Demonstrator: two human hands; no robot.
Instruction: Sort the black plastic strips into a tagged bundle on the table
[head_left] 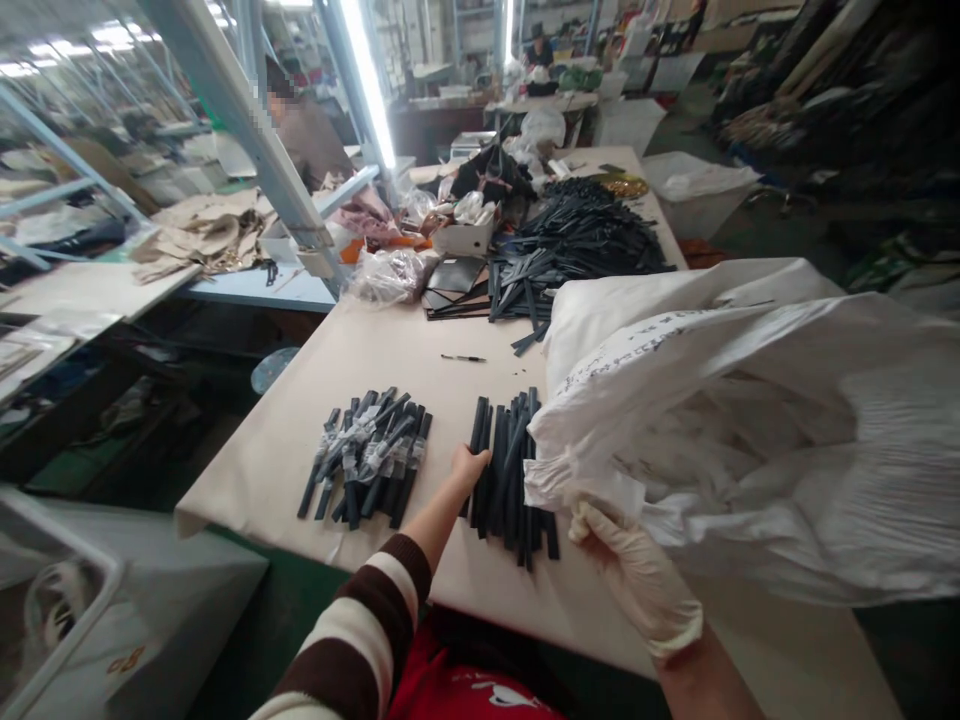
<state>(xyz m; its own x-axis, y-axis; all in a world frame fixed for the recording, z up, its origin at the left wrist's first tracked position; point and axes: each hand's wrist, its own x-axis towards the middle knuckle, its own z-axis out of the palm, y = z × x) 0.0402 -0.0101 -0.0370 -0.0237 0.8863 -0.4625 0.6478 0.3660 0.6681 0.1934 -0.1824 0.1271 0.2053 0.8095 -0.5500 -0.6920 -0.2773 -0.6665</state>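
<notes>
My bare left hand (471, 466) is closed around dark strips at the left side of a pile of black strips (514, 480) on the table's near part. Its fingertips are hidden behind the strips. A white woven sack (720, 400) with its mouth open towards me stands to the right of that pile and partly covers it. My right hand (634, 575), in a pale glove, pinches the near edge of the sack's mouth. Left of my left hand, several bundles of black strips wrapped with clear tape (367, 455) lie heaped together.
A pen (463, 358) lies on the light table (277, 440). Farther back are a big heap of loose black strips (592, 235), flat dark sheets (454, 285) and a clear plastic bag (390, 275). A grey bin (172, 590) stands at the lower left. A person (307, 140) is beyond a metal post.
</notes>
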